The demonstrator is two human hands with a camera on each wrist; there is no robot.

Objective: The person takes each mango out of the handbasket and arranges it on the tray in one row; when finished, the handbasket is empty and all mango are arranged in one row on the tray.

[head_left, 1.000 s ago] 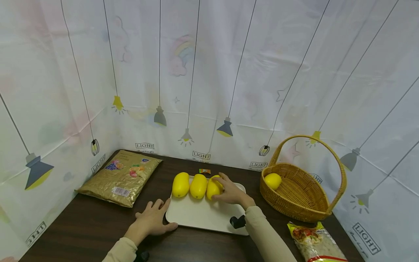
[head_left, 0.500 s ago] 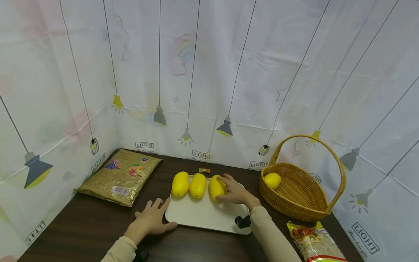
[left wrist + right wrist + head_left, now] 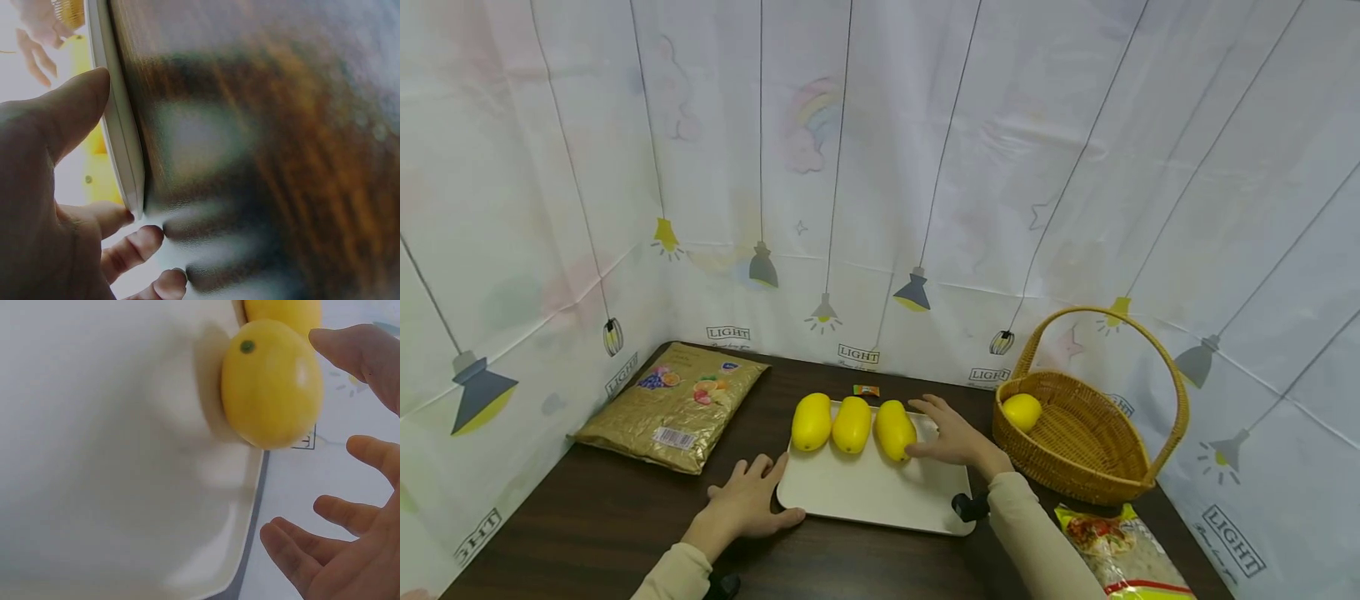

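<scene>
Head view: on the white tray (image 3: 857,493), the left yellow fruit (image 3: 812,422), middle yellow fruit (image 3: 852,425) and right yellow fruit (image 3: 895,431) lie in a row along the far side. The step in hand looks like lining them up. The right hand (image 3: 953,435), fingers spread and gripping nothing, is just beside the right yellow fruit; thumb contact is unclear. The left hand (image 3: 747,502), fingers apart, touches the tray's near-left corner. One lemon-like fruit (image 3: 1022,412) sits inside the wicker basket (image 3: 1052,473); fetching it would call for clearing the rim and handle.
</scene>
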